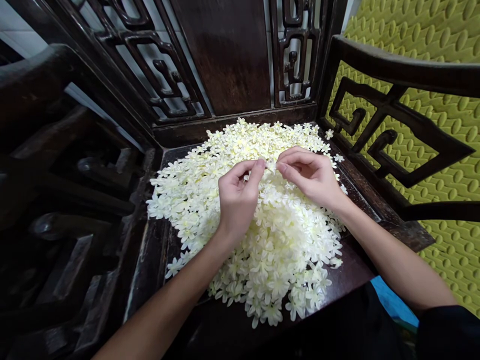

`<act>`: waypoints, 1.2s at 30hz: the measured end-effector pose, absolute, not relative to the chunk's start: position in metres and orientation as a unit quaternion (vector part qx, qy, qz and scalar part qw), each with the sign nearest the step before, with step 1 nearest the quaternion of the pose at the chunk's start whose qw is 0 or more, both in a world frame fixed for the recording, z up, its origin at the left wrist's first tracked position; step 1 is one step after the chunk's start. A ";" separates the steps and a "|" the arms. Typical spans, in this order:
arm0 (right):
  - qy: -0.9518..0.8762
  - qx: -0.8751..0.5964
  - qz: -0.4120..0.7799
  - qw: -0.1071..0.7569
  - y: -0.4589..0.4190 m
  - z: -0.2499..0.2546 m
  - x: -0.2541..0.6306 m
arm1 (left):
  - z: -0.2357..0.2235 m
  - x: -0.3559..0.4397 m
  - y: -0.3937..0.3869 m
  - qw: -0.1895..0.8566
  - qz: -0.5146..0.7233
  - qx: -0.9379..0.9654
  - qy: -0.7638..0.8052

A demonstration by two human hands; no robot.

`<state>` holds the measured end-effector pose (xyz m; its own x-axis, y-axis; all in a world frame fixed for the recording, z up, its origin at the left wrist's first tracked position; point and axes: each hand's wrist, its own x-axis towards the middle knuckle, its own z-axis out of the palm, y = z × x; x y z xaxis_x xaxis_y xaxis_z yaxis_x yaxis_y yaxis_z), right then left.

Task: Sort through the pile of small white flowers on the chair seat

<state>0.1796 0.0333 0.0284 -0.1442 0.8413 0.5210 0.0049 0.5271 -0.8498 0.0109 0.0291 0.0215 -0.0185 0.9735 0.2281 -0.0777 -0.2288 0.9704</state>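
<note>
My feed is filled mostly by a carved dark-wood armchair, its fretwork back ahead of me and an openwork right armrest in front of a yellow-green embossed covering; I can't tell whether that is floor or wall. Over the chair's seat spreads a broad heap of white blossoms, mounded highest toward the near side. A patch of blue shows beside the dark clothing at lower right.

As far along as I can judge, the work is at a single flower: nearly everything lies loose in the heap, and I make out no finished group set apart from it. I see no bowl or basket; the seat itself bears the flowers, and a few stray blossoms lie along its right edge.

Both my hands are above the heap's middle. The left hand has thumb and forefinger pressed together; whether something thin is between them, I can't tell. The right hand seems to pinch one small blossom, which sits between the two sets of fingertips.
</note>
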 end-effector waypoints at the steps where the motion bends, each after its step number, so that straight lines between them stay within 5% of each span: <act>1: -0.655 -0.321 0.370 0.576 0.034 0.028 0.180 | 0.021 0.011 0.029 0.450 0.578 0.532 0.424; 16: -0.668 -0.327 0.355 0.567 0.032 0.029 0.178 | 0.025 0.010 0.027 0.334 0.582 0.585 0.455; 27: -0.592 -0.421 0.327 0.604 0.042 0.028 0.188 | 0.027 0.010 0.029 0.384 0.614 0.539 0.430; 36: -0.639 -0.328 0.400 0.569 0.034 0.029 0.178 | 0.026 0.013 0.027 0.406 0.590 0.575 0.395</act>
